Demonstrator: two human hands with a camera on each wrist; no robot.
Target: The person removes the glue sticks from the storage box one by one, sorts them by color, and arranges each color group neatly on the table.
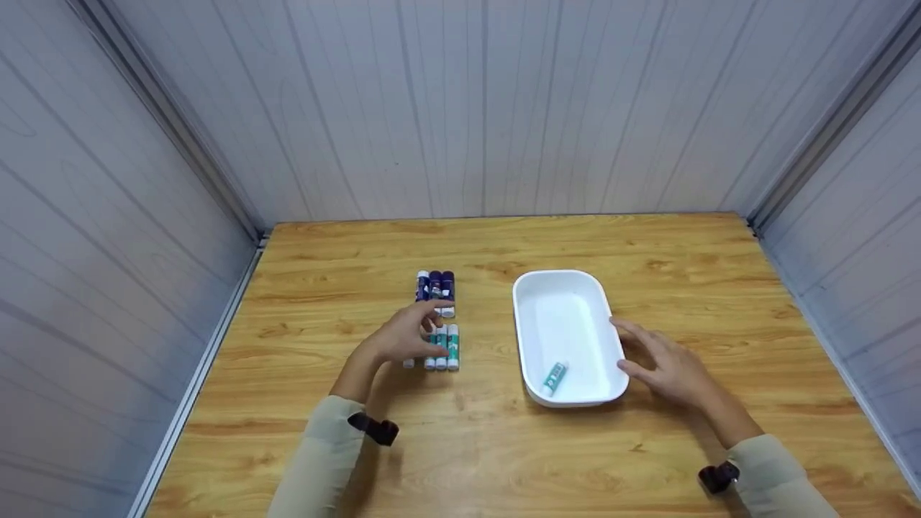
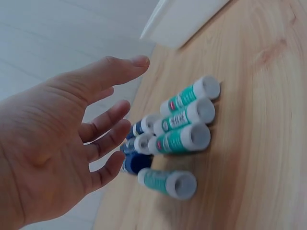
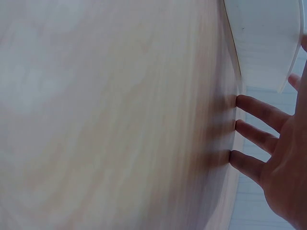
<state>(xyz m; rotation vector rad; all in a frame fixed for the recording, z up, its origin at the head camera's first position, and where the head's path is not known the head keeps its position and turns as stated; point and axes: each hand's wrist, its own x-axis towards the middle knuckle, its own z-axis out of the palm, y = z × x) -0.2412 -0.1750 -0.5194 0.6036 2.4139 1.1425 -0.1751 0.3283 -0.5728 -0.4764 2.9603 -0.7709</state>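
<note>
My left hand (image 1: pixel 406 334) hovers over a row of green-and-white glue sticks (image 1: pixel 453 349), its thumb and fingers spread with nothing between them. One green glue stick (image 2: pixel 165 183) lies a little apart from the other three. Beyond that row are three dark blue glue sticks (image 1: pixel 447 284), partly covered by my fingers in the head view. A white plastic tub (image 1: pixel 519 338) stands to the right, with a single green glue stick (image 1: pixel 555 378) lying inside near its front left corner. At the tub's right side, my right hand (image 1: pixel 669 365) touches the rim with extended fingers; some fingertips (image 3: pixel 240 101) rest on the tabletop.
Everything lies on a wood-grain table (image 1: pixel 489 460). Pale panelled walls (image 1: pixel 460 108) stand behind it and on both sides. A strip of bare tabletop separates the glue sticks from the tub.
</note>
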